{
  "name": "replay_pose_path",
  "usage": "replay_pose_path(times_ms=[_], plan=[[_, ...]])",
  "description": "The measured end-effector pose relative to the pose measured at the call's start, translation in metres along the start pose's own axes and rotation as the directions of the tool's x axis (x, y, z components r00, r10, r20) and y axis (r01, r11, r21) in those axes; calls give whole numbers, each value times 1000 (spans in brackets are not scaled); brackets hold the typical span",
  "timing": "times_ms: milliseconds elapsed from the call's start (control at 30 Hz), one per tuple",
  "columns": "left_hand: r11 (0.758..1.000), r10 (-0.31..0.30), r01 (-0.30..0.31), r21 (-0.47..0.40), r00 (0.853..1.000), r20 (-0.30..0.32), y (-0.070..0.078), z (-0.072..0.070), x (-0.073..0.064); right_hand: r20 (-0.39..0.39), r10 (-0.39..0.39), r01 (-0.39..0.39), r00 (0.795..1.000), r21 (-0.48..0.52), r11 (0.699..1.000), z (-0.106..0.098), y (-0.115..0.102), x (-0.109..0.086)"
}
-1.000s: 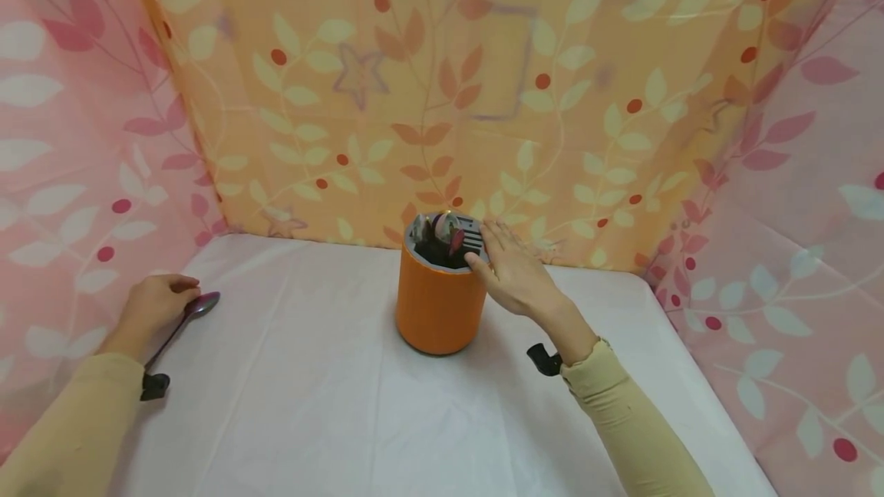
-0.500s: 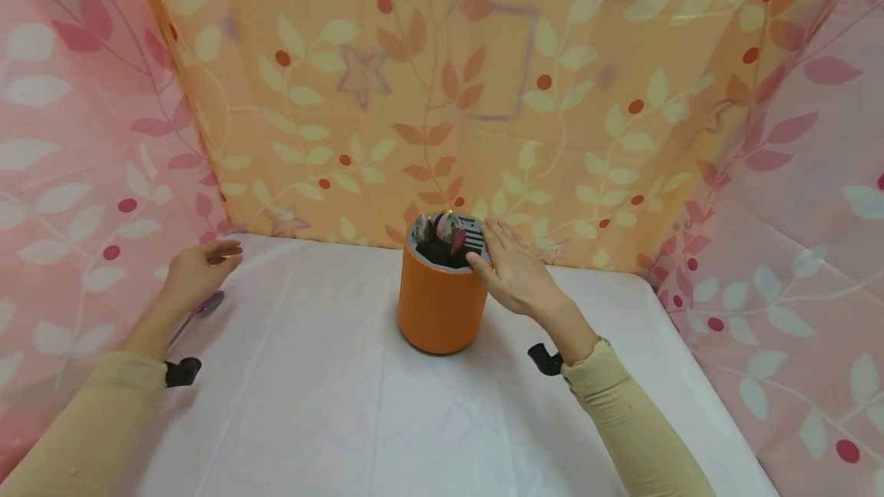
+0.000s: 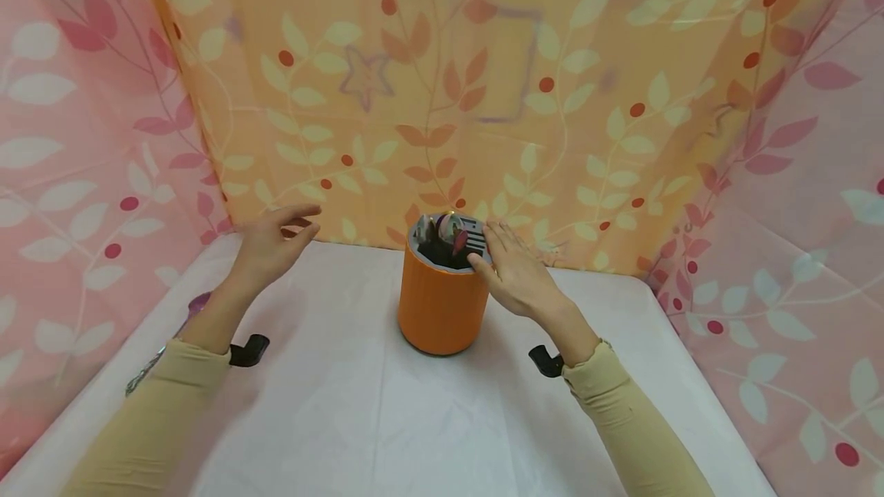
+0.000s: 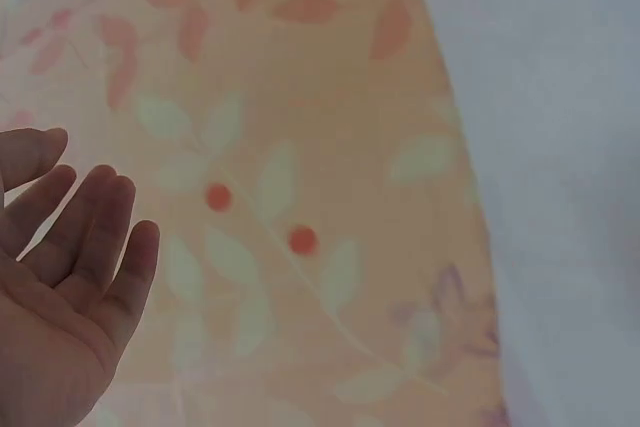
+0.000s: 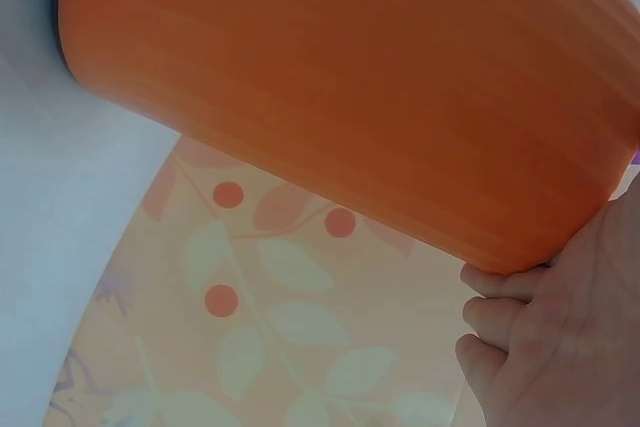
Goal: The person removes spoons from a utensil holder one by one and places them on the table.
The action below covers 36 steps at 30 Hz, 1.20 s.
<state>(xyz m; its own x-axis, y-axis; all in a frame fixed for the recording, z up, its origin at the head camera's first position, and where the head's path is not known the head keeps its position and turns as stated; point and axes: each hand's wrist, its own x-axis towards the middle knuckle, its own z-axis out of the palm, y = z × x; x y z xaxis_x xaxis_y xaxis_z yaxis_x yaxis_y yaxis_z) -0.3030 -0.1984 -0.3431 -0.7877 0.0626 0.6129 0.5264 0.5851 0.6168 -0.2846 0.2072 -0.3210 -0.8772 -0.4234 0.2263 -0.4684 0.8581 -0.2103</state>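
Observation:
An orange cylindrical utensil holder (image 3: 443, 309) with a grey slotted top stands upright mid-table. Several utensil heads (image 3: 452, 230) poke out of its opening. My right hand (image 3: 518, 271) rests against the holder's upper right rim, fingers extended; the right wrist view has the hand (image 5: 560, 337) at the top end of the orange wall (image 5: 350, 77). My left hand (image 3: 271, 240) is in the air left of the holder, holding nothing, its fingers loosely bent; its palm (image 4: 60, 337) shows in the left wrist view. A purple-headed spoon (image 3: 198, 303) lies on the table, partly hidden behind the left forearm.
A white cloth (image 3: 331, 405) covers the table. Behind it hangs an orange leaf-patterned curtain (image 3: 442, 83), with pink curtains on the left (image 3: 76, 175) and right (image 3: 815, 251). A black wrist mount (image 3: 250, 351) sticks out from the left sleeve, another (image 3: 545, 361) from the right.
My left hand has let go of the spoon at the left, lifted, and moved right toward the holder. The spoon stays on the table. My right hand keeps its place at the rim.

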Motion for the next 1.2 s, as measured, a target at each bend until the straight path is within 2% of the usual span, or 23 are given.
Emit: replay_pose_path(times_ms=[200, 333, 533, 800, 1200], plan=[[992, 67, -69, -101, 998, -19, 41, 21, 10, -4, 9, -9, 1000, 5, 1000, -2, 0, 1], [984, 126, -126, -130, 992, -4, 57, 36, 13, -2, 12, -12, 1000, 4, 1000, -2, 1, 1], [973, 166, -155, -172, 985, 53, 76, 59, 15, -4, 10, -10, 1000, 3, 1000, -2, 1, 1], [967, 193, -175, -187, 978, 83, 90, 84, 22, -2, 8, -8, 1000, -4, 1000, -2, 0, 2], [979, 138, -121, -164, 985, 99, 95, 104, 25, -1, 8, -8, 1000, 4, 1000, 1, 1, 1]])
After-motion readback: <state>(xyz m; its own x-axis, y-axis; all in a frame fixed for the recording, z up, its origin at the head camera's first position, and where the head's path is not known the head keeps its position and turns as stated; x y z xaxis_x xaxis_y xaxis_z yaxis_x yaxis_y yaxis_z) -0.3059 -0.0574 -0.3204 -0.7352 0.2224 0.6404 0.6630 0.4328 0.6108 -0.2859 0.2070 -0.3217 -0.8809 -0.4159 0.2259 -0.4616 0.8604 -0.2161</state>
